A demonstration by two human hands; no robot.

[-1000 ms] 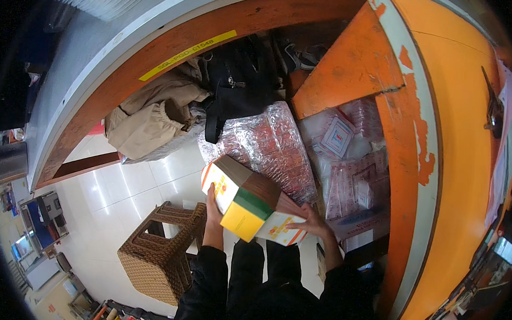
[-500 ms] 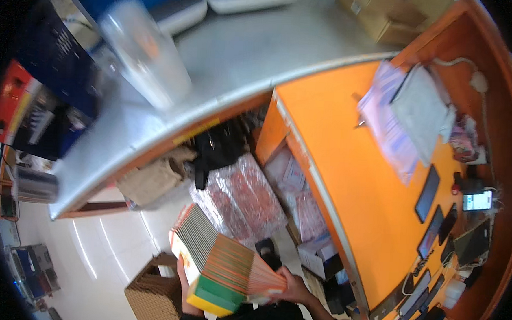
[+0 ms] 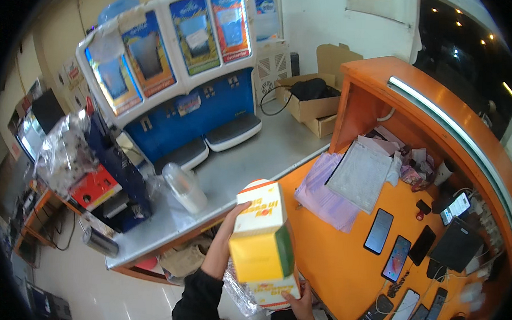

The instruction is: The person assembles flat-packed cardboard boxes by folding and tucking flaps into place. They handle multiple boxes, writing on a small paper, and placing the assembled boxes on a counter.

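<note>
A thick stack of printed paper food cartons (image 3: 261, 254) in white, yellow and green is held up in front of me, beside the orange counter's left edge. My left hand (image 3: 229, 228) is closed on the stack's left side, thumb on the upper white carton face. At the lower right my right hand (image 3: 301, 306) grips the bottom white end of the same stack. The stack hides part of the counter edge and the shiny wrapped bundle (image 3: 240, 292) below.
On the orange counter (image 3: 315, 244) lie several phones (image 3: 397, 259), a grey folder (image 3: 359, 174) and a lilac bag (image 3: 324, 192). Across the metal worktop (image 3: 250, 160) stand a drink dispenser (image 3: 184, 92), a clear plastic jug (image 3: 183, 188) and an open cardboard box (image 3: 308, 102).
The view has lifted, bringing in the dispenser. The cartons were lower with their layered edges showing; now they are raised, turned, and show printed white and yellow faces. Both hands still hold them.
</note>
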